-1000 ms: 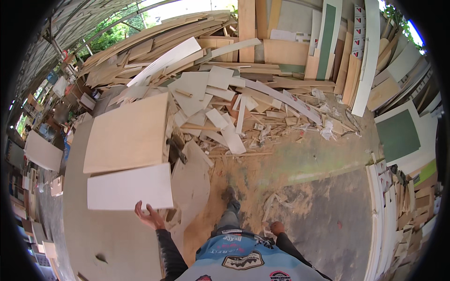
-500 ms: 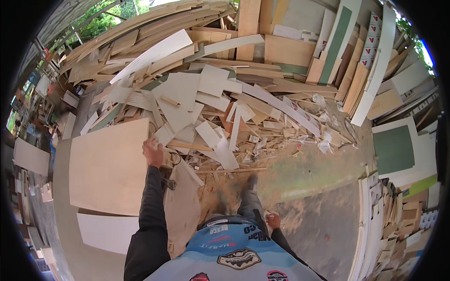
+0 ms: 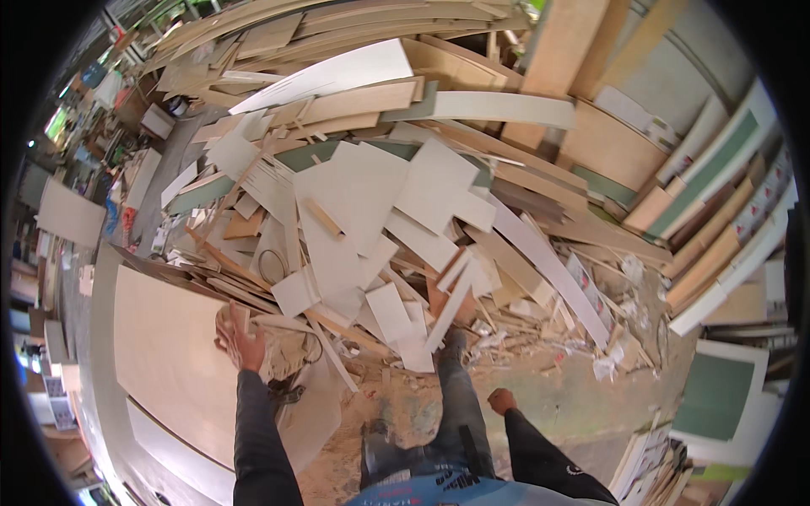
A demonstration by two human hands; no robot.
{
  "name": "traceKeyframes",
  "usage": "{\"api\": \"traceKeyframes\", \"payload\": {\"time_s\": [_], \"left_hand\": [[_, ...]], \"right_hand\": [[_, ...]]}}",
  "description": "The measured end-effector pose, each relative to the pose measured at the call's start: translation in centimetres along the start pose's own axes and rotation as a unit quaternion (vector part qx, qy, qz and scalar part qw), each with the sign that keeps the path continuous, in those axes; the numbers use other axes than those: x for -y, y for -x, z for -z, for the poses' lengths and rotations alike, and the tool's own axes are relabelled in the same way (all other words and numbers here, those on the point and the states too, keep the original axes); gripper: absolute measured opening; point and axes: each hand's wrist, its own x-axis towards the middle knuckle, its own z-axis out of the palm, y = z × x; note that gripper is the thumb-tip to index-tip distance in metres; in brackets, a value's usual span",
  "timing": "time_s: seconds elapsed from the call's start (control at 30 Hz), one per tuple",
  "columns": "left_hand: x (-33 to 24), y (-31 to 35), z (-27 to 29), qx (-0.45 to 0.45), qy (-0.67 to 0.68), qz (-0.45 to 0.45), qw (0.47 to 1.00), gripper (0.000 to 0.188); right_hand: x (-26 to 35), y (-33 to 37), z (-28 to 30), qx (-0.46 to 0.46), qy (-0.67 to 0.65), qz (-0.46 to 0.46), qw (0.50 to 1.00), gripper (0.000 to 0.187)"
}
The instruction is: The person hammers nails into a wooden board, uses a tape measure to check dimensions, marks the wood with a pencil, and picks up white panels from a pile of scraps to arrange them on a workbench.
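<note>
Littered workshop floor [image 3: 582, 396]; offcut heap [image 3: 346, 194] lay ahead of both hands. Left hand [image 3: 242, 339] was spread open by the tan board [image 3: 173, 337], which lay leftward; right hand [image 3: 502, 401] was curled closed. Board looked stiff, unwieldy; opposite edges seemed best to grip.

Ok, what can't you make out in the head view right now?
All in the head view:
Left hand: blurred; contact with the tan board unclear.
Right hand: palm hidden by its curled fingers.
White board: partly hidden by the left sleeve.
Scrap pile: bottom covered by upper pieces.
Far-left clutter: too small, blurred.
</note>
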Motion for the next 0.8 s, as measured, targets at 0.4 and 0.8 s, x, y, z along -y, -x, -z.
{"api": "traceKeyframes", "payload": {"time_s": [0.4, 0.8], "left_hand": [[-2.6, -4.1, -1.4, -0.074, -0.115, 0.047, 0.989, 0.077], [-3.9, -4.3, -0.9, -0.087, -0.156, 0.083, 0.98, 0.073]], "right_hand": [[21.6, -45.4, 18.4, -0.062, -0.015, 0.09, 0.994, 0.028], [47.8, -51.4, 8.6, 0.031, -0.512, 0.034, 0.858, 0.059]]}}
